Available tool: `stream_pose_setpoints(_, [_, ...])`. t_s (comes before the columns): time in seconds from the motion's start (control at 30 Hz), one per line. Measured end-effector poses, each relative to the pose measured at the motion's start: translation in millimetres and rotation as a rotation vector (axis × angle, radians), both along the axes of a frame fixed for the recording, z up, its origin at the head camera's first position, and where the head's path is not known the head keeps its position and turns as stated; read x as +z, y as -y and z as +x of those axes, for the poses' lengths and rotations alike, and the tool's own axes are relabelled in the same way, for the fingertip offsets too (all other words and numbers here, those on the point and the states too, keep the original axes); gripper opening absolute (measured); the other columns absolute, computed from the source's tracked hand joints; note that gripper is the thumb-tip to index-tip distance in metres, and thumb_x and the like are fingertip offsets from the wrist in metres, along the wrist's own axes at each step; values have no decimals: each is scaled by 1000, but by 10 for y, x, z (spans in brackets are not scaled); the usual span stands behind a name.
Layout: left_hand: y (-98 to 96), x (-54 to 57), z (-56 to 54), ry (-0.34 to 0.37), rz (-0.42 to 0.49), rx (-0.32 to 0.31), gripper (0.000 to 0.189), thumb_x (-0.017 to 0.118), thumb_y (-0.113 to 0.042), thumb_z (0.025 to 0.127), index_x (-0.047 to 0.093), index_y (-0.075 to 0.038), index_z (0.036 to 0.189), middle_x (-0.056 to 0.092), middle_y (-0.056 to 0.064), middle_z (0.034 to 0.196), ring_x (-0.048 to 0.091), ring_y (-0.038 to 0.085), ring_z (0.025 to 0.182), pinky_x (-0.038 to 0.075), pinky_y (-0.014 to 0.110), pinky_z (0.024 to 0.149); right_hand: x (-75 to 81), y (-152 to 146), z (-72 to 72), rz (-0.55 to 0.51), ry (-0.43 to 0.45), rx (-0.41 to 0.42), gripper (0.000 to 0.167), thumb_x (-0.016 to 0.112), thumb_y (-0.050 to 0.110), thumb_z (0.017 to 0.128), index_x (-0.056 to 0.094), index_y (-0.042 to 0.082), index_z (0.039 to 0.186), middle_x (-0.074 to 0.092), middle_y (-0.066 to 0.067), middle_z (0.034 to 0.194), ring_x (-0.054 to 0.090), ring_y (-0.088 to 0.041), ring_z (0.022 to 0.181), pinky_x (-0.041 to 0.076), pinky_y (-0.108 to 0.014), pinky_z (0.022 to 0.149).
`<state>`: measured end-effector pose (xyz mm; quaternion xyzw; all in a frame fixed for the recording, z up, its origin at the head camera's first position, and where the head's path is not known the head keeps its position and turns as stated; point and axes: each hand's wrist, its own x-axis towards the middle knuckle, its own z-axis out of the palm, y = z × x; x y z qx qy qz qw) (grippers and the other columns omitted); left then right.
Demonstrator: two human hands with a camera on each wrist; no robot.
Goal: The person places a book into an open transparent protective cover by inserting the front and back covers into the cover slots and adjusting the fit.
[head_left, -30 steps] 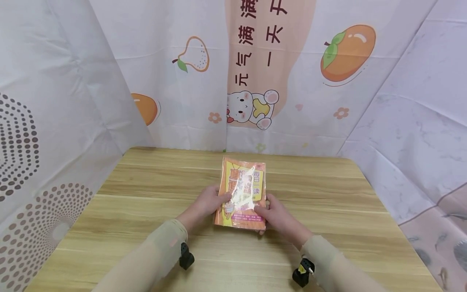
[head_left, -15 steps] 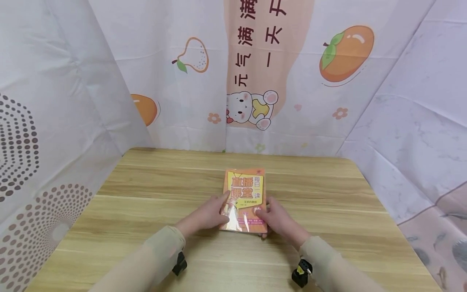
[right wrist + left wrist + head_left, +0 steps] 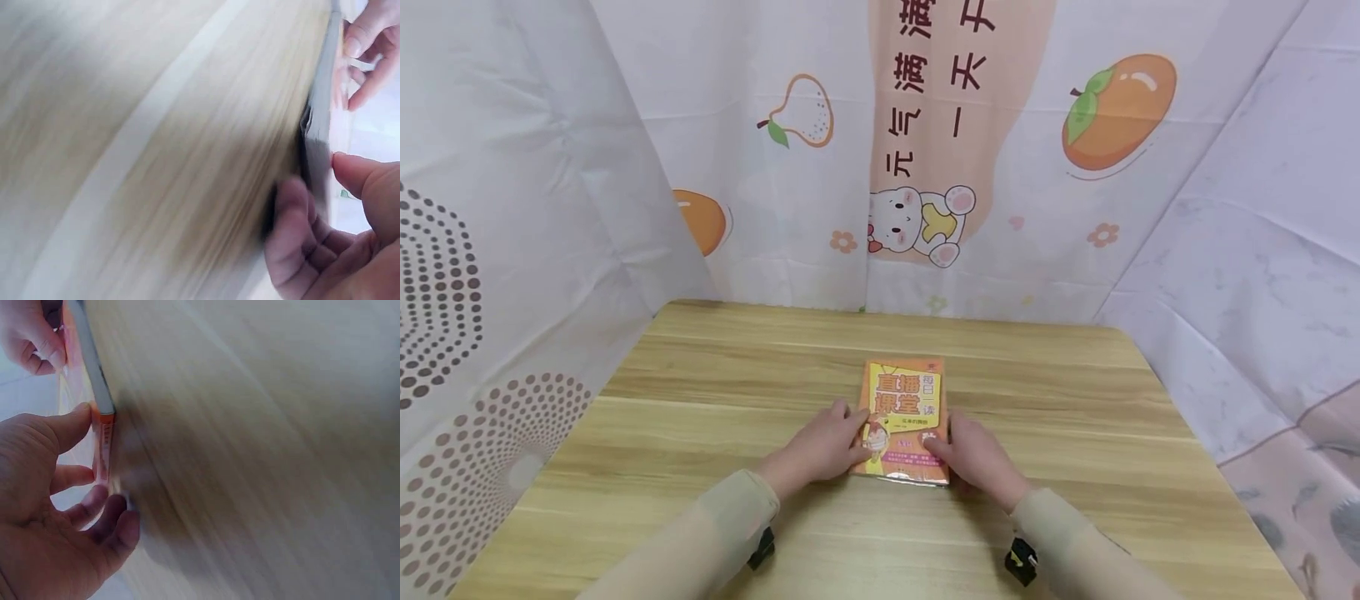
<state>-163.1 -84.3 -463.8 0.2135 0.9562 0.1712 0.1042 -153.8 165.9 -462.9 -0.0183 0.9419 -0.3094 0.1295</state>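
A thin orange and yellow paperback book [image 3: 910,421] with large Chinese characters on its cover lies low over the middle of the table, its front edge toward me. My left hand [image 3: 820,446] holds it by the spine side, with thumb and index finger on the cover's left edge. In the left wrist view the other fingers of that hand [image 3: 50,506] curl beside the orange spine, close to the wood. My right hand [image 3: 979,458] grips the opposite side, thumb on the cover. Its fingers [image 3: 292,219] curl beneath the page edges in the right wrist view.
The wooden table [image 3: 737,358] spreads around both hands, with its rear edge against a printed white curtain [image 3: 737,208]. More patterned cloth hangs at left and right. Black cameras [image 3: 1021,560] are strapped under both sleeves.
The book was tilted up toward me and has come down flatter and a little nearer. My left fingers have shifted along its left edge, while the right hand keeps its grip.
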Motion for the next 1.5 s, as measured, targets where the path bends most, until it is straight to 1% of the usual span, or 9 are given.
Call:
stream_pose_setpoints(0.07, [13,-8,20,-91,-61,-45,64,68,-43,97,53,-9,149,50,11,125,53,24,105,51,40,88,-2,-9,2,104,-80,29,50,71,36,97,54,-1,127,67,-8,85,64,-21,69,56,-39,60])
stream_pose_setpoints(0.17, [42,-24,54,-220,-111,-157,55,66,-39,100,57,-8,144,49,14,143,53,31,127,48,47,105,-4,-18,36,262,-279,119,60,75,35,94,52,-2,135,65,-16,105,67,-28,89,59,-45,74])
stream_pose_setpoints(0.27, [70,-33,98,-258,-148,-272,53,60,-33,103,53,-5,148,44,15,155,45,34,142,40,47,115,-4,-24,90,377,-487,250,61,79,30,91,54,3,140,62,-22,122,66,-37,104,59,-49,83])
stream_pose_setpoints(0.33, [82,-25,132,-239,-165,-319,58,58,-34,104,47,-3,151,40,15,159,38,34,148,34,45,120,5,-23,128,423,-568,336,55,79,28,91,59,7,137,58,-22,133,61,-41,117,56,-54,91])
stream_pose_setpoints(0.47, [101,-3,195,-171,-187,-331,71,59,-46,102,39,-3,156,32,14,165,31,34,152,30,46,122,17,-27,200,437,-487,458,50,72,39,96,63,8,134,55,-21,145,52,-45,132,46,-59,106])
stream_pose_setpoints(0.57, [103,8,219,-180,-208,-332,73,59,-47,102,39,-3,156,32,14,165,32,33,151,31,46,121,18,-42,235,429,-379,496,68,67,53,95,58,5,143,50,-21,152,48,-45,138,40,-60,111])
stream_pose_setpoints(0.67, [93,12,222,-214,-228,-339,68,59,-43,103,42,-3,155,36,14,163,36,33,149,33,45,120,21,-64,243,431,-337,528,78,67,58,93,52,4,147,45,-23,155,45,-44,141,38,-59,113])
stream_pose_setpoints(0.97, [75,38,184,-221,-244,-321,65,61,-39,102,44,-3,153,39,13,162,41,31,147,37,43,118,13,-83,187,432,-388,580,70,69,49,95,52,4,146,47,-24,153,45,-47,140,38,-61,113])
stream_pose_setpoints(1.5, [97,19,50,-254,-171,-321,61,66,-35,100,50,-1,149,45,15,156,48,30,141,43,42,113,-17,-75,63,393,-383,572,68,71,41,96,51,2,147,44,-27,154,44,-48,141,39,-58,113])
